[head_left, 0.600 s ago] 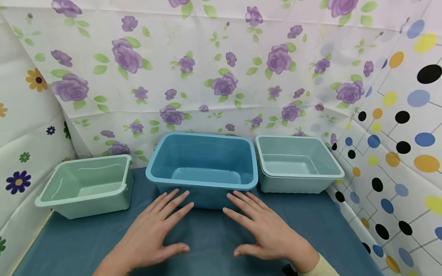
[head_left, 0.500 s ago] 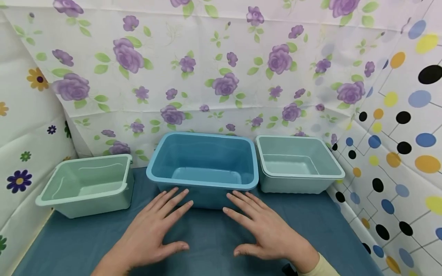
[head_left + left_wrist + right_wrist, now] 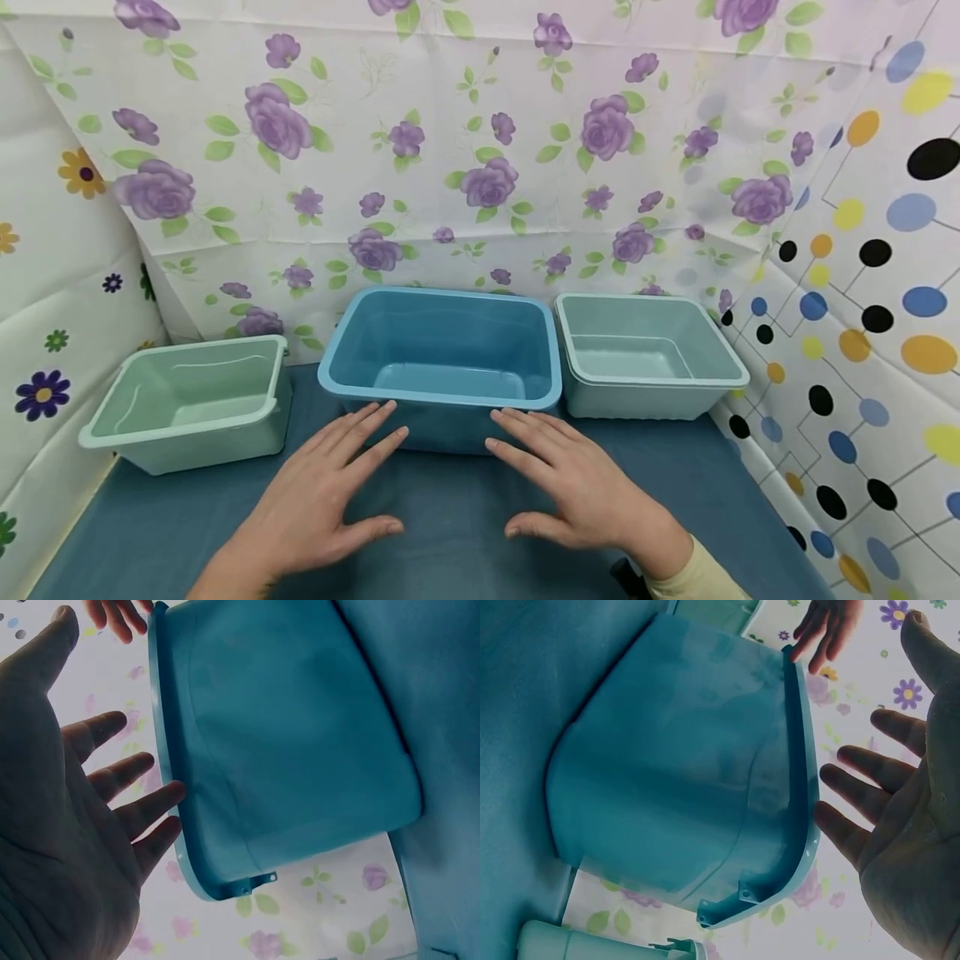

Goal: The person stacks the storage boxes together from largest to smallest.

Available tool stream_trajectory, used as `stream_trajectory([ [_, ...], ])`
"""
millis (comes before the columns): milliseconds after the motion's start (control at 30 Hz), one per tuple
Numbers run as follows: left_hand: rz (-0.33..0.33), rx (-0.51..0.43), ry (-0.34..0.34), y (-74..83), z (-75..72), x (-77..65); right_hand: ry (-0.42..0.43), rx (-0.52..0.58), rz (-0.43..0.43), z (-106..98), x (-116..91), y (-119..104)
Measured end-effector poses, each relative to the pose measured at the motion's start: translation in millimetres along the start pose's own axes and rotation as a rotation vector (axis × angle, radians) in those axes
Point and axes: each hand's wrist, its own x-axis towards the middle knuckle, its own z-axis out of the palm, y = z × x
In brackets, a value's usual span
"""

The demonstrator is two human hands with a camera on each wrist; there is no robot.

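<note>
The fingers (image 3: pixel 367 432) of the left hand (image 3: pixel 318 496) and right hand (image 3: pixel 577 483) hid parts of the front wall of the blue tub (image 3: pixel 450 429); whether they touched it (no view settled that) could not be told. The head view's bottom edge cut off the surface (image 3: pixel 450 533) and a dark object (image 3: pixel 628 577) beside the right sleeve (image 3: pixel 693 575), too little showing to name.
</note>
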Motion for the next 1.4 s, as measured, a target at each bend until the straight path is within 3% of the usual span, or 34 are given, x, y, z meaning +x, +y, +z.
stream_trajectory([
  [533, 0.004, -0.015, 0.083, -14.0, -13.6, -1.5, 0.005, -0.020, 0.015, -7.2, 0.8, 4.7],
  [967, -0.005, -0.007, 0.125, -25.2, -15.5, 1.4, -0.016, -0.027, 0.078, -4.9, -2.5, 13.7],
  [1400, -0.002, -0.012, 0.242, -41.0, -11.0, 12.3, 0.039, 0.016, 0.124, -3.2, 3.1, 25.9],
])
